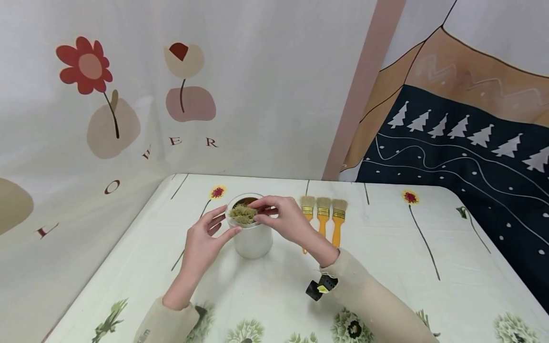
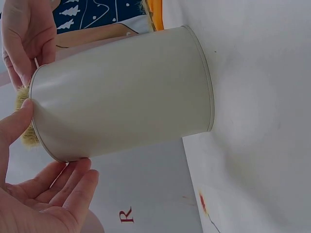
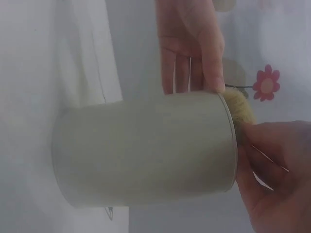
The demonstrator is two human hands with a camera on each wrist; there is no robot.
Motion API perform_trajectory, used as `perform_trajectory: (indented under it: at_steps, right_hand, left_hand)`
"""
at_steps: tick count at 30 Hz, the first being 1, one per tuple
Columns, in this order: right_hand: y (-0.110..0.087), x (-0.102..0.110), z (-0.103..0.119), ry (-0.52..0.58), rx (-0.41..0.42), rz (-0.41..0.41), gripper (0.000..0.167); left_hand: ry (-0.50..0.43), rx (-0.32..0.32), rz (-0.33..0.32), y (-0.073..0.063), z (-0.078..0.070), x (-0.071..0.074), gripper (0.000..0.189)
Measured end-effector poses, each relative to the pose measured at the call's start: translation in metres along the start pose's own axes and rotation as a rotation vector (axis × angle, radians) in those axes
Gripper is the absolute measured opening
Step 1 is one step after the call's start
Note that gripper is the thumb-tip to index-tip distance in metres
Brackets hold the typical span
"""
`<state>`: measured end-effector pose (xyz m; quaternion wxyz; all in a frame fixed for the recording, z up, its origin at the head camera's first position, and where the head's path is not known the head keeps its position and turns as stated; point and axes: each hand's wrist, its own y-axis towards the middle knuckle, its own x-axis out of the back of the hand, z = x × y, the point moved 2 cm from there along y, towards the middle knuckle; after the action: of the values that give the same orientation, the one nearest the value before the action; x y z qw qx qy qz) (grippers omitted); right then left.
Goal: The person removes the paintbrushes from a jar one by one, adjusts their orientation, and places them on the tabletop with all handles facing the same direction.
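Note:
A white cylindrical canister [image 1: 253, 243] stands upright on the table, its inside brown near the rim. My left hand [image 1: 203, 245] steadies it at the top, thumb on the near rim and fingertips against the left side. In the canister's mouth sits a fuzzy yellow-green clump like dried moss [image 1: 243, 214], bulging above the rim. My right hand [image 1: 285, 219] reaches over the far right rim and pinches this clump between thumb and fingers. The left wrist view shows the moss [image 2: 28, 138] sticking out past the rim, and the right wrist view has the right hand [image 3: 279, 170] on it.
Three flat paintbrushes [image 1: 323, 214] with orange handles lie side by side right of the canister, bristles pointing away, partly behind my right forearm. A pale flower-print cloth [image 1: 386, 267] covers the table. Printed curtains [image 1: 274, 95] hang along its back and left side.

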<state>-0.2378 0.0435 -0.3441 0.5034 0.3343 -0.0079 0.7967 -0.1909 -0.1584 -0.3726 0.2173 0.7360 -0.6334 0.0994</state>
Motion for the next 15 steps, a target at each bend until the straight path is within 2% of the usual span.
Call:
perform_trajectory:
  at_steps: [9,15]
  right_hand:
    - [0.007,-0.003,0.005,-0.117,0.013,-0.066,0.015]
    - [0.011,0.002,0.007,-0.072,0.033,-0.099,0.009]
  left_hand:
    - [-0.006,-0.002,0.008,0.001,0.001,-0.001,0.061]
    - [0.021,-0.007,0.005,0.000,0.002,0.000,0.062]
